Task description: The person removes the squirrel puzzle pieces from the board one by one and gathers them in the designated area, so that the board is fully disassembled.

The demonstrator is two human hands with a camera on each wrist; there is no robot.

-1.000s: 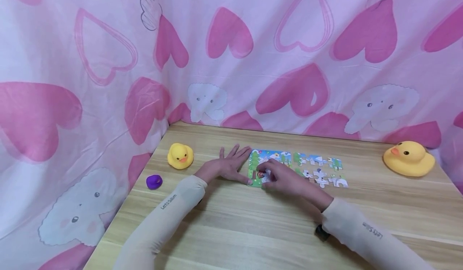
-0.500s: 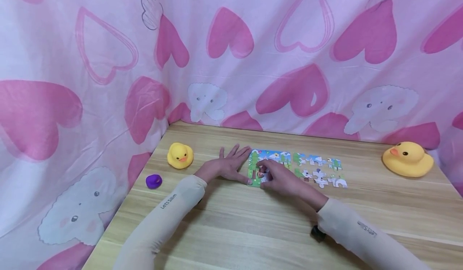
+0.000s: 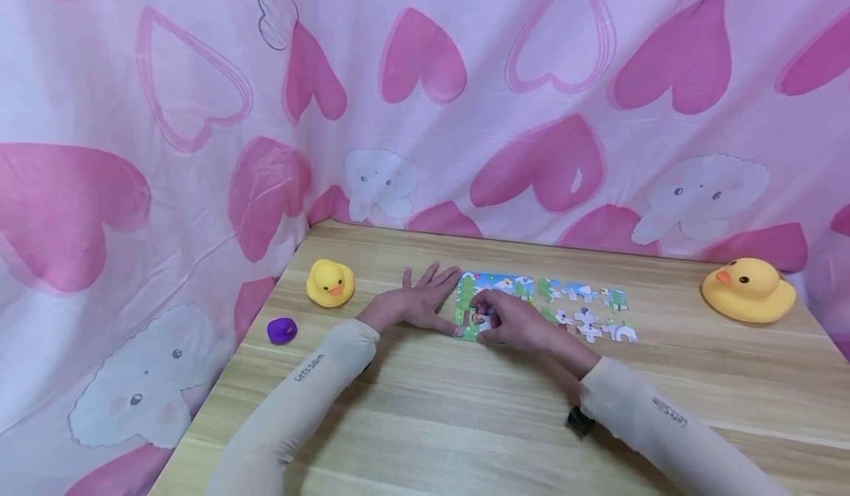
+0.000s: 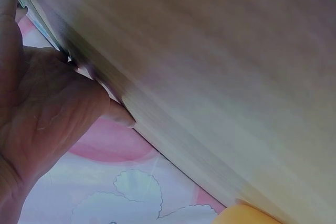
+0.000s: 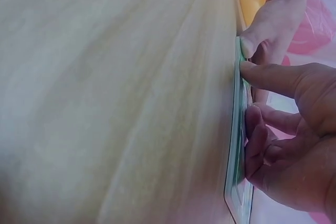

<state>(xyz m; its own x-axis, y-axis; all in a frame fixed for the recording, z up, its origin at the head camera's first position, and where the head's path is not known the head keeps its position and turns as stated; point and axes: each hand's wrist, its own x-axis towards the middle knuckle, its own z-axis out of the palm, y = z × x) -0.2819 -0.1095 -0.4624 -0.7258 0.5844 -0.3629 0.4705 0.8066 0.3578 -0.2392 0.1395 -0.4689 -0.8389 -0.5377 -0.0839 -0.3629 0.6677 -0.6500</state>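
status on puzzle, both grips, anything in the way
Left grip spread at left edge of puzzle; right grip curled on it. Loose pieces to its right. Ducks well clear.

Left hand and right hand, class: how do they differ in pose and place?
The left hand is spread wide; the right hand is curled. The left hand lies at the left edge of the puzzle; the right hand is over it. Both emerge from pale sleeves.

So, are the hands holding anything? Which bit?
The left hand holds nothing, only touches the puzzle at one edge. The right hand touches it; whether it pinches anything, I can't tell.
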